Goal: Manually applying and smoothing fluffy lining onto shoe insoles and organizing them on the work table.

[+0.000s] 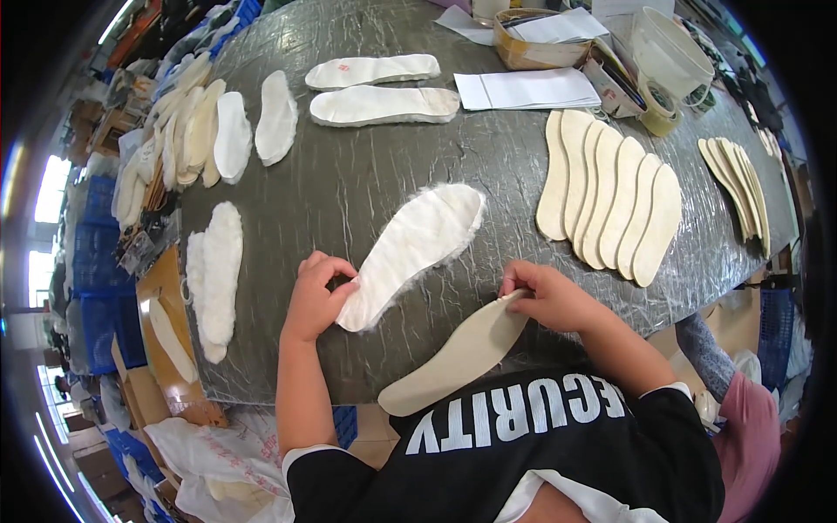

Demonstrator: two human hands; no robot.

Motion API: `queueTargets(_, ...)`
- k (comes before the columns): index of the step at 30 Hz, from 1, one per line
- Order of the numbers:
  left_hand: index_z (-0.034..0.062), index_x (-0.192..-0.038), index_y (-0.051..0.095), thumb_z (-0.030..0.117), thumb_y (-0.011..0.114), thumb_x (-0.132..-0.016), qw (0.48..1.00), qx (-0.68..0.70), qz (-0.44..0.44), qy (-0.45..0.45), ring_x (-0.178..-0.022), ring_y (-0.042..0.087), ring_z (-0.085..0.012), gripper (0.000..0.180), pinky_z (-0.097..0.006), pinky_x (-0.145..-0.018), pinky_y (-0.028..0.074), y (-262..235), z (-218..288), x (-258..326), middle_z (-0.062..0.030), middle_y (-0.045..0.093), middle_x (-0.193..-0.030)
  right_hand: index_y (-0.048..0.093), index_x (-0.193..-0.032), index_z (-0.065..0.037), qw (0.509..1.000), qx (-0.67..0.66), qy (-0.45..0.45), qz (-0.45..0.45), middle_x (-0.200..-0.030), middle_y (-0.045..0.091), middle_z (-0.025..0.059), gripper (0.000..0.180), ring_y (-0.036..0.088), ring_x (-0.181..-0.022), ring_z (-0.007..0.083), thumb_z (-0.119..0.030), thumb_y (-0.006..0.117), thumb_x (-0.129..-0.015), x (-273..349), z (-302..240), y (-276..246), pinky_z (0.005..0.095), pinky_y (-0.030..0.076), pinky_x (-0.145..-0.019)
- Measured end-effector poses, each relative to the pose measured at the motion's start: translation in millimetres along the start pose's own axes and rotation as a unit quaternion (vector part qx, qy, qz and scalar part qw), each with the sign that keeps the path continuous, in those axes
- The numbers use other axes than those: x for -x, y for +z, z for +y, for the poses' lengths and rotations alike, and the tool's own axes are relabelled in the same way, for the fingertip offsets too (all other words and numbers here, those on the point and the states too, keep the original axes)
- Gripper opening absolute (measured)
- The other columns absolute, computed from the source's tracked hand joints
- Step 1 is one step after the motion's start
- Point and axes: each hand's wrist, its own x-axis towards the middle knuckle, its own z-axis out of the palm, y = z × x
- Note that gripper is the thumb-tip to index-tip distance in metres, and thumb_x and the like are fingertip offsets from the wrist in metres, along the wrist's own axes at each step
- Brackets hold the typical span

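Note:
A white insole with a fluffy fleece fringe lies flat, smooth side up, in the middle of the table. My left hand is at its narrow near end, thumb and finger pinching the edge. Between the thumb and fingers of my right hand is one end of a plain cream insole. This insole slants down to the left, over the table's near edge and just in front of my shirt. The two insoles are apart from each other.
Fanned cream insoles lie at the right, with another stack beyond. White insoles rest at the back; fleece ones and a pile are on the left. Paper, a basket and a bucket stand back right.

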Motion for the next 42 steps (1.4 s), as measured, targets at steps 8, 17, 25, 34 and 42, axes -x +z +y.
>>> queueTargets(8, 0.0014, -0.082, 0.057, -0.004, 0.057, -0.073, 0.984, 0.153, 0.008, -0.086, -0.085, 0.051, -0.0177, 0.011, -0.031, -0.076, 0.041, -12, 12, 12, -0.006, 0.053, -0.089, 0.058, -0.088, -0.004, 0.986, -0.123, -0.109, 0.027, -0.086, 0.056, 0.0035, 0.014, 0.052, -0.08, 0.0135, 0.0, 0.052, -0.076, 18, -8, 9, 0.0269, 0.043, -0.072)
queueTargets(17, 0.0003, -0.134, 0.028, 0.023, 0.077, -0.074, 0.797, 0.495, -0.332, -0.094, -0.112, 0.055, -0.0252, 0.082, -0.037, -0.095, 0.043, 47, 77, 44, -0.017, 0.051, -0.127, 0.06, -0.078, -0.006, 0.925, -0.081, -0.362, 0.081, -0.085, 0.059, 0.0036, 0.014, 0.052, -0.088, 0.0205, 0.002, 0.051, -0.069, -15, -23, 21, 0.0342, 0.04, -0.085)
queueTargets(25, -0.0029, -0.126, 0.042, 0.035, 0.082, -0.065, 0.745, 0.599, -0.145, -0.255, -0.083, 0.058, -0.0153, 0.082, -0.027, -0.07, 0.049, 31, 75, 104, -0.0165, 0.056, -0.111, 0.062, -0.096, -0.006, 0.925, -0.208, -0.3, 0.102, -0.099, 0.059, 0.005, 0.023, 0.055, -0.095, 0.0207, -0.003, 0.057, -0.074, -44, -11, 8, 0.0336, 0.039, -0.087)
queueTargets(34, -0.0028, -0.118, 0.041, 0.067, 0.078, -0.059, 0.887, 0.4, 0.062, -0.223, -0.076, 0.056, -0.0113, 0.099, -0.023, -0.064, 0.047, -9, 100, 97, -0.0139, 0.058, -0.109, 0.057, -0.076, -0.012, 0.74, 0.555, -0.307, 0.222, -0.08, 0.051, 0.0021, 0.009, 0.054, -0.079, 0.0191, -0.018, 0.059, -0.07, -79, -8, 41, 0.0335, 0.041, -0.07)
queueTargets(42, 0.002, -0.123, 0.041, 0.047, 0.085, -0.065, 0.936, 0.288, 0.022, -0.203, -0.103, 0.054, -0.0174, 0.086, -0.031, -0.089, 0.044, -29, 104, 87, -0.0098, 0.052, -0.117, 0.054, -0.074, -0.012, 0.762, 0.499, -0.345, 0.227, -0.077, 0.05, 0.0016, 0.009, 0.052, -0.074, 0.0185, -0.018, 0.058, -0.069, 13, 33, 31, 0.033, 0.039, -0.066)
